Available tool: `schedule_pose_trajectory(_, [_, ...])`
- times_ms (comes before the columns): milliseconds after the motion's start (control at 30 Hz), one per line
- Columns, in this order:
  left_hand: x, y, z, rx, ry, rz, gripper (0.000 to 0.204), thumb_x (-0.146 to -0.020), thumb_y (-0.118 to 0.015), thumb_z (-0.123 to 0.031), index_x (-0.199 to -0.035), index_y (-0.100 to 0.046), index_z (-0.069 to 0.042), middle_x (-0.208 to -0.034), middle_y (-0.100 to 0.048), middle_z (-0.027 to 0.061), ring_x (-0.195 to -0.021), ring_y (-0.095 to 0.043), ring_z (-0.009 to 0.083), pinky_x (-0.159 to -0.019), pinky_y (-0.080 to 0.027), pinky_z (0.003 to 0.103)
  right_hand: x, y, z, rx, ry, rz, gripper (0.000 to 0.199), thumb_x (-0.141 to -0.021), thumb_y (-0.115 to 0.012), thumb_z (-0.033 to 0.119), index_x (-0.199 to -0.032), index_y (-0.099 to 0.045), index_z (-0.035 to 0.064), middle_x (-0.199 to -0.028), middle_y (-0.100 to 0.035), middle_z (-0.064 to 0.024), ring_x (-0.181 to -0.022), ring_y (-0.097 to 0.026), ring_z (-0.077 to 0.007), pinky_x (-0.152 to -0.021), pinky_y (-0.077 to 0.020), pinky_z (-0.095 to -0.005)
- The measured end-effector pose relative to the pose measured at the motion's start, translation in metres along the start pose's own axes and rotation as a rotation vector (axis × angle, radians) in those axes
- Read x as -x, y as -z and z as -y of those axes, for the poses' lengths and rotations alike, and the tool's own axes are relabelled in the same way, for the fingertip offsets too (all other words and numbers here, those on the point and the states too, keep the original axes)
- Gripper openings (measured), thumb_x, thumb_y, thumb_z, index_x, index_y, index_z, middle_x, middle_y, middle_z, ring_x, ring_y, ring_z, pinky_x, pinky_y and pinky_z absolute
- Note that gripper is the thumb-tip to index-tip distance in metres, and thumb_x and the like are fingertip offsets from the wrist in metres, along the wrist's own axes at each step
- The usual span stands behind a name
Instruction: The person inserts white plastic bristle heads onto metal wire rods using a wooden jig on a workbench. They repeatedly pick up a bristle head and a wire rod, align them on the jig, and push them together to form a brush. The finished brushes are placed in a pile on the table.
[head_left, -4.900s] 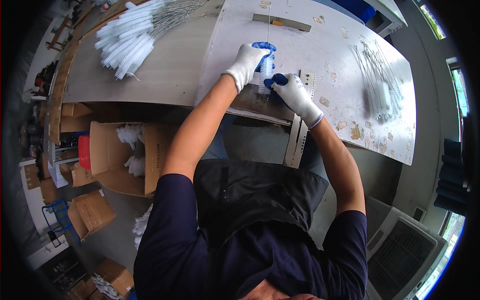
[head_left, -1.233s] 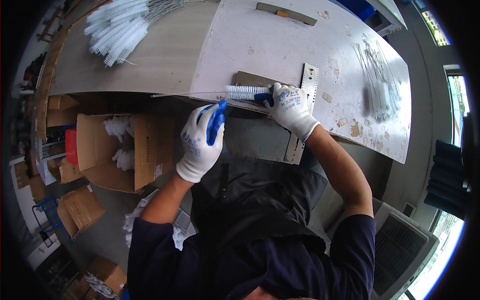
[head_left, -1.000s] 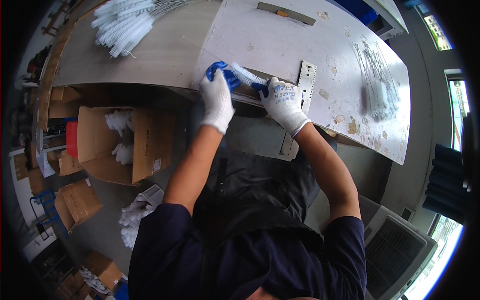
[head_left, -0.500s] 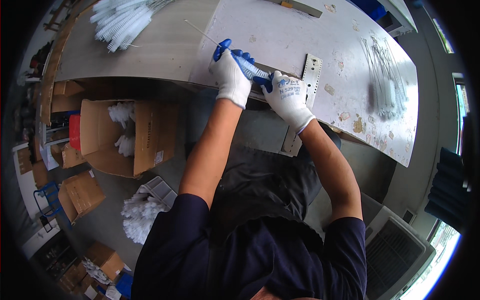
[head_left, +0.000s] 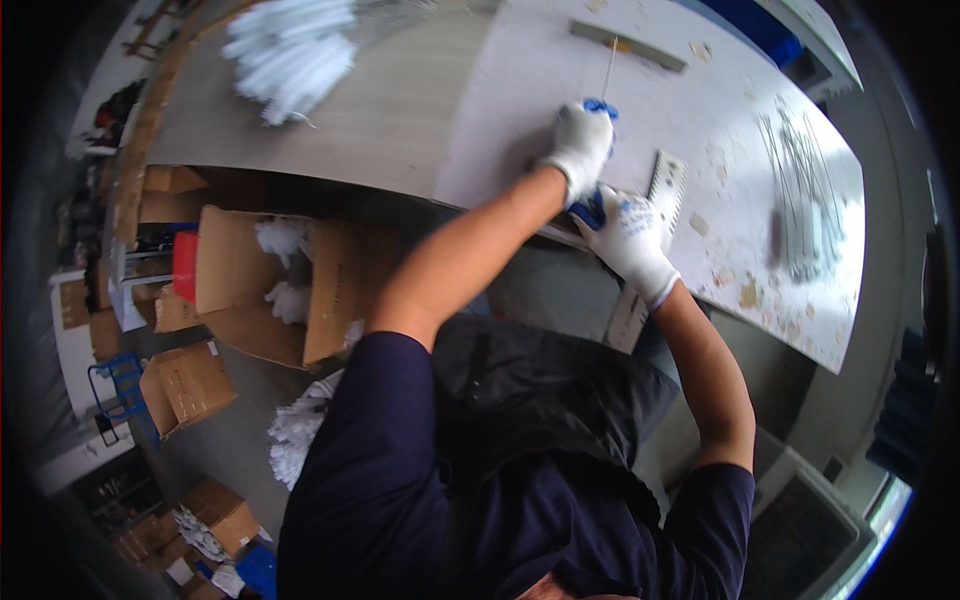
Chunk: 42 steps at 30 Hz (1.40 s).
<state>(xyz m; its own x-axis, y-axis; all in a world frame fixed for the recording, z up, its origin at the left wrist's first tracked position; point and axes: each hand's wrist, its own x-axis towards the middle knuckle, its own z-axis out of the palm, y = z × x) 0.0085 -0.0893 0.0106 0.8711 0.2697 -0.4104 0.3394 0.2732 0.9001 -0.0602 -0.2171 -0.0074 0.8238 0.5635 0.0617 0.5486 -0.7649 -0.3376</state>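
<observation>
My left hand (head_left: 584, 142), in a white glove with blue-coated fingers, is closed over the table. A thin pale wire stem (head_left: 610, 72) sticks out of its far side; it belongs to a bristle brush whose bristles I cannot see now. My right hand (head_left: 632, 242), gloved the same way, is just nearer and to the right, at the table's front edge. Its fingers are curled and partly hidden behind the left wrist, so what they grip is unclear. Close beside it lies a perforated metal strip (head_left: 668, 190).
White bristle brushes (head_left: 295, 60) are heaped at the far left of the table (head_left: 500, 130); more wire-stemmed brushes (head_left: 812, 235) lie at the right. A grey bar (head_left: 640, 50) lies at the back. Below left stands an open cardboard box (head_left: 250, 270) holding white brushes.
My left hand has swung right and away from me, and the wire stem now points away instead of to the far left. The whole view has shifted and is blurred.
</observation>
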Motion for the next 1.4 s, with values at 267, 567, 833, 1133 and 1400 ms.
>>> schedule_pose_trajectory(267, [-0.037,0.132,-0.005,-0.707,-0.564,-0.118,0.032,-0.1,-0.06,-0.029,-0.109,-0.072,-0.001,-0.088,-0.074,0.0126,-0.074,-0.069,0.021,-0.07,-0.054,0.036,-0.023,-0.009,0.009,0.139,0.169,-0.239,0.028,-0.081,-0.075,0.036,-0.078,-0.065,0.0104,-0.076,-0.068,-0.0115,-0.075,-0.068,-0.0309,-0.071,-0.0525,-0.0438])
schedule_pose_trajectory(567, [-0.049,0.316,-0.108,-1.903,-0.817,-0.881,0.038,-0.09,-0.065,-0.027,-0.127,-0.063,-0.016,-0.122,-0.062,0.0127,-0.119,-0.056,0.0311,-0.101,-0.041,0.053,-0.017,-0.002,0.008,0.073,0.314,-0.31,0.026,-0.077,-0.076,0.029,-0.085,-0.063,0.0076,-0.08,-0.063,-0.0107,-0.079,-0.063,-0.0312,-0.074,-0.0494,-0.044])
schedule_pose_trajectory(833, [-0.081,0.299,-0.112,-2.29,-0.611,-0.657,0.022,-0.091,-0.061,-0.018,-0.111,-0.068,-0.011,-0.111,-0.066,0.0108,-0.107,-0.063,0.0278,-0.09,-0.047,0.047,-0.016,-0.002,0.005,0.022,0.371,-0.374,0.029,-0.073,-0.078,0.025,-0.089,-0.062,0.0057,-0.085,-0.062,-0.0123,-0.084,-0.061,-0.0328,-0.076,-0.0484,-0.0448])
schedule_pose_trajectory(1133, [-0.064,0.3,-0.121,-2.011,-0.531,-0.744,0.03,-0.09,-0.06,-0.024,-0.116,-0.069,-0.013,-0.118,-0.064,0.0117,-0.111,-0.061,0.0306,-0.092,-0.047,0.047,-0.014,0.001,0.005,-0.062,0.332,-0.439,0.031,-0.071,-0.079,0.021,-0.09,-0.061,0.0054,-0.087,-0.062,-0.0135,-0.083,-0.061,-0.0345,-0.073,-0.048,-0.0455])
schedule_pose_trajectory(1400, [-0.062,0.288,-0.139,-1.752,-0.339,-0.681,0.039,-0.088,-0.06,-0.024,-0.124,-0.069,-0.011,-0.144,-0.054,0.0164,-0.136,-0.048,0.0349,-0.107,-0.038,0.055,-0.018,-0.005,0.008,-0.057,0.178,-0.421,0.027,-0.076,-0.079,0.029,-0.086,-0.064,0.0088,-0.087,-0.067,-0.012,-0.085,-0.065,-0.0317,-0.075,-0.051,-0.0444])
